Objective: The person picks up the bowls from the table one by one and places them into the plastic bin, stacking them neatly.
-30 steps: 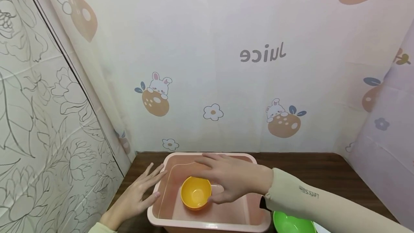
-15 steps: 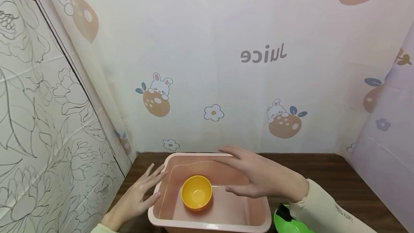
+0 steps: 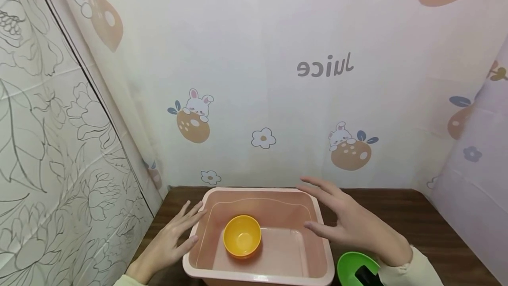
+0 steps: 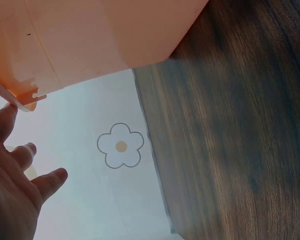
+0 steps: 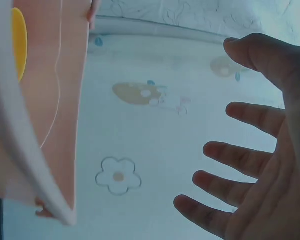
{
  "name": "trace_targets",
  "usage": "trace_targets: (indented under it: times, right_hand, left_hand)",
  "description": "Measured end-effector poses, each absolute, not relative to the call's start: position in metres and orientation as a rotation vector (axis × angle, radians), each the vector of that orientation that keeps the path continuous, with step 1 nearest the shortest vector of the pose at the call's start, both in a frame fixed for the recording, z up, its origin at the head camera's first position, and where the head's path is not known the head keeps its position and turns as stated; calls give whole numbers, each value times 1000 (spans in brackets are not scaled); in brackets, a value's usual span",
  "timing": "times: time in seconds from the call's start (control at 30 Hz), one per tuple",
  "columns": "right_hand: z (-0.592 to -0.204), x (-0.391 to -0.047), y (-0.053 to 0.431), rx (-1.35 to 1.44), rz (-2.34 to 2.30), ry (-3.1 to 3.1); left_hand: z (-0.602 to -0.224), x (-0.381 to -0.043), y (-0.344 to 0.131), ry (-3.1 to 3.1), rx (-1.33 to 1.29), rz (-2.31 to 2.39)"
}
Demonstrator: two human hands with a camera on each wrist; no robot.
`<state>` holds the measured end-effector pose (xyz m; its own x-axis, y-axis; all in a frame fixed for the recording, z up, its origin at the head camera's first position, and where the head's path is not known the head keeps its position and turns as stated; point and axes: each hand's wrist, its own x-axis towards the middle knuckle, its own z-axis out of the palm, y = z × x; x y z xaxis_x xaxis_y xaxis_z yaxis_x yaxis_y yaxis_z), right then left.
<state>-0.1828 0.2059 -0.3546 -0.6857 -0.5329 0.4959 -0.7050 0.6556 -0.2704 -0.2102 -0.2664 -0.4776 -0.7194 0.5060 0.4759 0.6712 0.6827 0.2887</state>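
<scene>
A yellow bowl (image 3: 242, 235) stands inside a pink plastic basin (image 3: 259, 278), left of the middle of its floor. My left hand (image 3: 170, 236) rests at the basin's left rim with fingers spread, and in the left wrist view its fingertips (image 4: 7, 117) lie right at the rim. Over the basin's right rim hovers my right hand (image 3: 349, 217), fingers apart and holding nothing. The right wrist view shows this right hand (image 5: 250, 155) beside the basin wall, its fingers relaxed and nothing between them.
A green bowl (image 3: 349, 268) sits right of the basin, partly hidden by a black strap (image 3: 367, 276) at the right wrist. The dark wooden table (image 3: 397, 211) meets a printed curtain (image 3: 278, 78) at its back edge. Another curtain (image 3: 59, 167) hangs on the left.
My right hand has moved to the right, away from above the yellow bowl to the basin's right rim. More of the green bowl shows. The left hand stays in place.
</scene>
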Motion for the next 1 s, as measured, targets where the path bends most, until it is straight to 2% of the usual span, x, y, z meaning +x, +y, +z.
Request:
trace_targets:
  times: [0.3,0.6,1.0]
  right_hand:
    - [-381,-184,235,904,759,-2265]
    - [-406,-175,257,672,810,-2303]
    - [-437,-170,271,566,725,-2285]
  left_hand:
    - [-477,-211,-266,-2555,-928,-674]
    - [-477,-210,-266,-2552,-921,-685]
    - [-477,-210,-266,-2557,-917,-680]
